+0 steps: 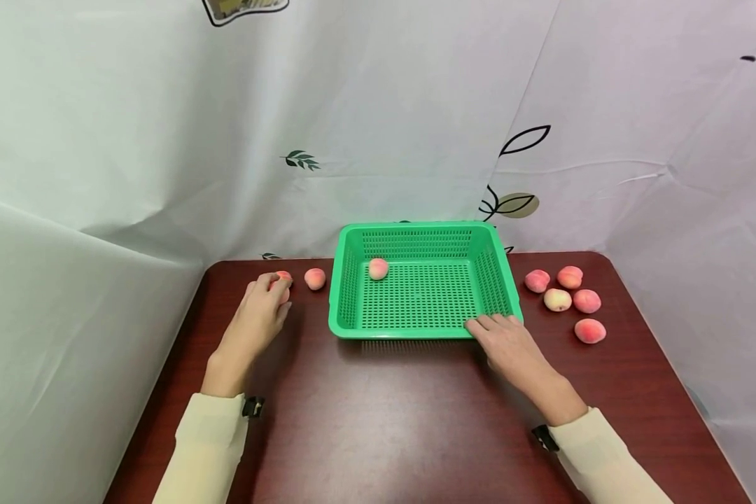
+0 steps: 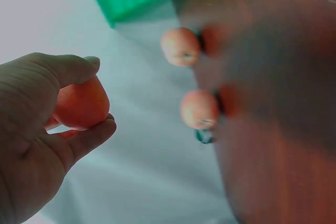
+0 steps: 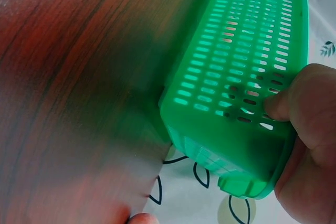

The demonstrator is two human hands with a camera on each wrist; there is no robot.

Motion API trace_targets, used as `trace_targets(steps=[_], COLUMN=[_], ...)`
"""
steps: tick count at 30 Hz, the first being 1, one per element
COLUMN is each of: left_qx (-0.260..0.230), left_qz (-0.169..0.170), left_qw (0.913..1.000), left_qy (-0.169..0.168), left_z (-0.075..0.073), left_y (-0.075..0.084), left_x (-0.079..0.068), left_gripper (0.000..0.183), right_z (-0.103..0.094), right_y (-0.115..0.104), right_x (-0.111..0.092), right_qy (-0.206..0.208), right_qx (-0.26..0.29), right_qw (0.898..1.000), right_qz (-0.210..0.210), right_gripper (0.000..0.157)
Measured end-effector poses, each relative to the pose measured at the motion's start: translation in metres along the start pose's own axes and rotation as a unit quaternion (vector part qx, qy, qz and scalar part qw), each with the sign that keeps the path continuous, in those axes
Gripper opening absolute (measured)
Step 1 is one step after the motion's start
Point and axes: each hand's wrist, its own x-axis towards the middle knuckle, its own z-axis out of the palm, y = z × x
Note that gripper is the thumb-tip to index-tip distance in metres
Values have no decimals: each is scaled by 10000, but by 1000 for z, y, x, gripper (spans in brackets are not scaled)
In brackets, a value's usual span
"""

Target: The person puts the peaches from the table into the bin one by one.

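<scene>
In the left wrist view a reddish peach (image 2: 83, 103) is pinched between the thumb and fingers of my left hand (image 1: 258, 315), held above the table's left side. Just beyond that hand lies another peach (image 1: 283, 276), partly covered by the fingers, and a third peach (image 1: 315, 279) sits beside the basket. My right hand (image 1: 507, 346) grips the near rim of the green plastic basket (image 1: 409, 334) at its right corner. The right wrist view shows the thumb against the basket's slotted outer wall. Inside the basket, one peach (image 1: 378, 269) rests toward the back left.
Several peaches (image 1: 557, 300) lie loose to the right of the basket on the dark reddish-brown table (image 1: 403, 420). White cloth (image 1: 409, 105) with leaf prints hangs behind the table and along both sides.
</scene>
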Motion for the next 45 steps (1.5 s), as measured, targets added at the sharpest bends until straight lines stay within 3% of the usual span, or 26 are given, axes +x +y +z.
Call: trace_targets(steps=[6, 12, 15, 26, 32, 38, 45], left_qx=[-2, 13, 31, 171, 283, 484, 554], left_qz=[358, 923, 1047, 951, 1346, 1831, 1911], left_qw=[9993, 9936, 9922, 9953, 9905, 9816, 9755], left_qy=[138, 646, 682, 114, -54, -231, -935], left_z=[-14, -21, -24, -30, -27, -21, -13], left_y=[25, 47, 55, 76, 82, 89, 95], left_x=[14, 26, 31, 48, 66, 89, 114], left_gripper=[42, 30, 27, 41, 35, 15, 22], right_z=[0, 0, 0, -1, 0, -1, -1], right_y=[0, 0, 0, 0, 0, 2, 1], right_x=[0, 0, 0, 1, 0, 1, 0], right_qy=[-40, -72, -48, -24, -27, -17, -1], right_qx=[-17, -28, -32, -19, -34, -78, -62], right_qw=[10000, 10000, 10000, 10000, 10000, 10000, 10000], right_qz=[-4, 24, 28, 29, 8, -12, -41], right_gripper=[23, 23, 23, 23, 22, 22, 22])
